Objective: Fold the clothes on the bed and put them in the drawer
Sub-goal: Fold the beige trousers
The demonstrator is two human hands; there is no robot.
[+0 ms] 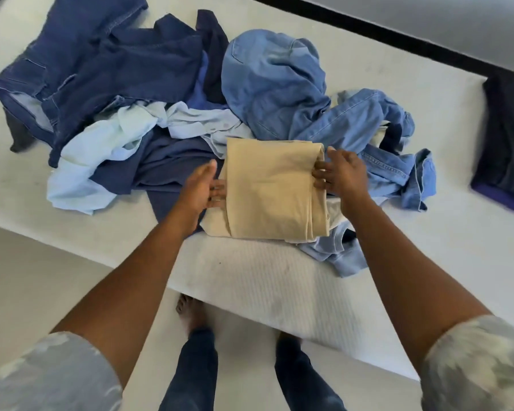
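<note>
Both hands flank one garment. The left hand (202, 185) has its fingers (218, 192) out fairly straight against the left edge, thumb raised, grasping nothing. The right hand (344, 173) rests its fingertips (321, 176) on the right, layered edge, and its thumb is lifted clear of the cloth, so it is relaxed too, not clamped.

Between them lies the folded beige cotton garment (270, 188), a flat, nearly square packet. It is slightly longer from far to near and tilted a little, with its stacked folds on the right side. It sits straight ahead of the person, close to the near edge of the white mattress bed (428, 232). Neither hand is nearer: each touches its own side, so a lift from both edges at once looks like the natural next move. The drawer is not in view.

The packet's far corner overlaps the loose pile. A navy knit top (166, 167) lies just beside its left edge and under the left hand, and a pale blue shirt (95, 155) lies beyond that. Crumpled light blue denim jeans (276, 84) lie behind and to the right. Another bit of pale blue cloth pokes out from under the near right corner, and it could drag along as the packet comes up. Well apart, at the right end of the bed, sits a dark folded stack (508, 134).
</note>
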